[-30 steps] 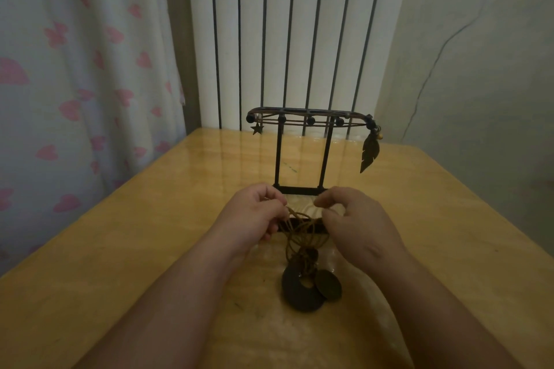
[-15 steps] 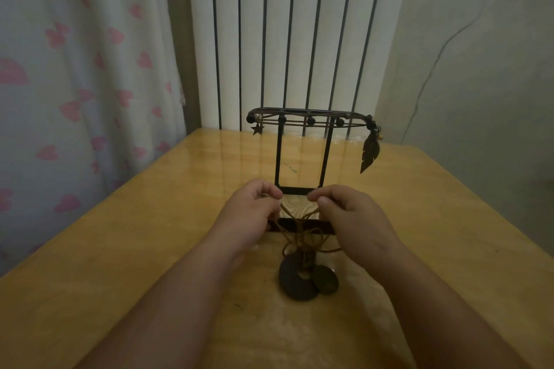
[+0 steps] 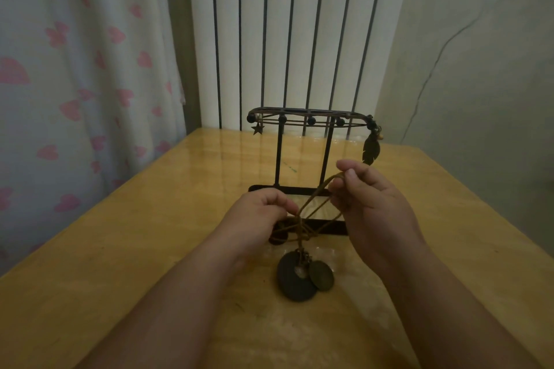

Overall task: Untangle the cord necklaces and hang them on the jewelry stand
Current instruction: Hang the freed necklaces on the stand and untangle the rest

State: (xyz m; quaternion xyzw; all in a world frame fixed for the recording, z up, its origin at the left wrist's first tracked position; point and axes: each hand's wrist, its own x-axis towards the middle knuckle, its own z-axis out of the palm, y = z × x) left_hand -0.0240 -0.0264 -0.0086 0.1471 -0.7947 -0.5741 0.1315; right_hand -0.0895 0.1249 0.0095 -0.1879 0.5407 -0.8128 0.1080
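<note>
Head view: the cord necklaces (image 3: 300, 226) are a bundle of thin brown cord, knotted up just in front of the jewelry stand (image 3: 278, 153), right over its base bar. Two pendants hang off the bottom of the knot, on the side away from the stand – a dark round disc (image 3: 292, 280) and a smaller bronze-ish oval (image 3: 322, 275) overlapping its edge. Both look like they're resting on the table (image 3: 120, 249). They're too dim to make out any marking or writing.

The left hand (image 3: 257, 214) has its fingers curled, pinching the cord right at the knot. The right hand (image 3: 370, 204) is higher, in front of the stand's right post, with thumb and fingers clamped on a loop of cord that stretches tight up from the knot.

The stand itself is black metal with two posts and an oval top rail. Another beaded cord is draped along that rail – a star charm (image 3: 257, 129) dangles at its left end and a feather pendant (image 3: 371, 150) at its right end. Behind the stand there's a white radiator (image 3: 299, 24).
</note>
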